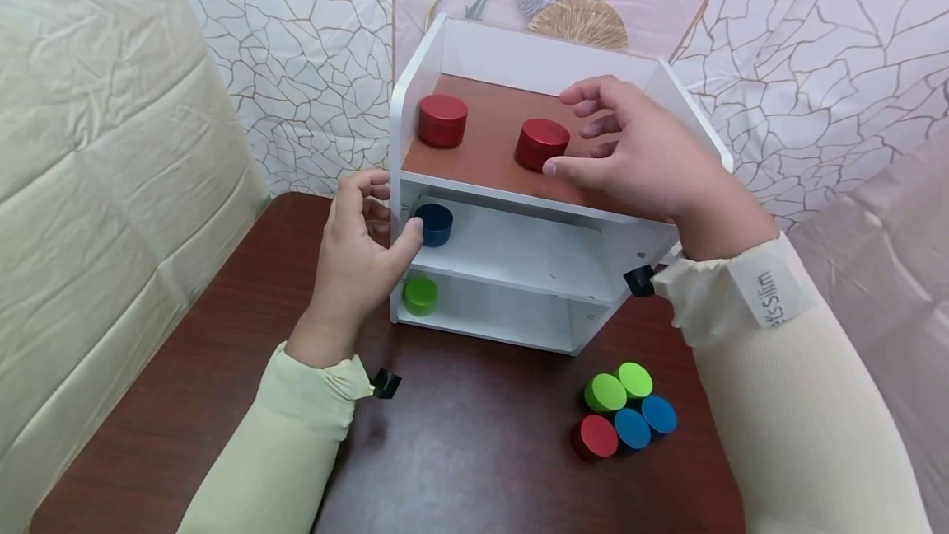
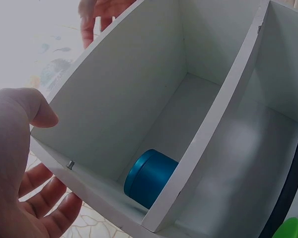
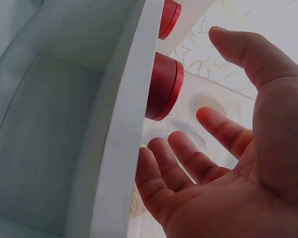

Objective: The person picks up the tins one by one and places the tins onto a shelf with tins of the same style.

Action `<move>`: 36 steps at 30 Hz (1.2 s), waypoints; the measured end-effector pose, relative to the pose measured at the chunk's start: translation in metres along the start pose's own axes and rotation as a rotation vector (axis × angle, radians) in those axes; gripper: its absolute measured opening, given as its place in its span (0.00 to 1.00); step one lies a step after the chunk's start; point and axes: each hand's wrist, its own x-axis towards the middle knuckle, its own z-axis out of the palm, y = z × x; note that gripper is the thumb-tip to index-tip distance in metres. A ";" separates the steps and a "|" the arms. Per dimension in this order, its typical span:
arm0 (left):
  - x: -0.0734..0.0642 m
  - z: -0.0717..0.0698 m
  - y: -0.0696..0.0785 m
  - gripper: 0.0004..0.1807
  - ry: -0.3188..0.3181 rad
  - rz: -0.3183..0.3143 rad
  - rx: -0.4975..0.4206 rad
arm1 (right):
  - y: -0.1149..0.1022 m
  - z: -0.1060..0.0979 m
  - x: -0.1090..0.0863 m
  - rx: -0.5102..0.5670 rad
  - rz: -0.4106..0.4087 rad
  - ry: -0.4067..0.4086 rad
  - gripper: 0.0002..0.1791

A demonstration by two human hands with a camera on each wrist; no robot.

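A white shelf unit (image 1: 511,194) with a brown top board stands on the table. On its top, one red round tin (image 1: 442,120) sits at the left and another red tin (image 1: 544,145) near the middle. My right hand (image 1: 630,147) is beside the middle tin, thumb and fingers spread; the right wrist view shows a gap between them and the tin (image 3: 164,87). My left hand (image 1: 356,241) straddles the unit's left side panel, fingers along its outside and thumb at the front. Behind that thumb, a blue tin (image 1: 437,225) stands on the middle shelf.
A green tin (image 1: 420,296) stands at the left of the bottom shelf. On the table at front right is a cluster of tins: green (image 1: 605,393), blue (image 1: 632,429) and red (image 1: 596,437). Patterned cloth (image 1: 304,48) hangs behind the unit.
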 end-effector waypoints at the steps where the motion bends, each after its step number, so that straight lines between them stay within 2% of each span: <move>1: 0.000 0.000 0.000 0.34 -0.001 0.000 0.000 | 0.001 0.000 -0.002 -0.007 -0.006 0.009 0.46; 11: 0.000 0.001 0.000 0.34 -0.001 -0.004 -0.006 | 0.012 -0.006 -0.038 0.015 -0.014 0.091 0.48; 16: 0.000 0.001 -0.001 0.34 -0.002 -0.011 -0.006 | 0.020 -0.003 -0.060 0.014 -0.066 0.130 0.48; 21: 0.000 0.001 -0.001 0.35 -0.003 -0.013 -0.007 | 0.030 0.007 -0.083 0.051 -0.141 0.163 0.46; 25: 0.001 0.000 -0.001 0.35 -0.003 -0.015 -0.010 | 0.035 0.017 -0.100 0.083 -0.239 0.186 0.46; 36: 0.000 0.001 -0.002 0.34 0.002 -0.022 -0.020 | 0.043 0.042 -0.143 0.157 -0.442 0.233 0.54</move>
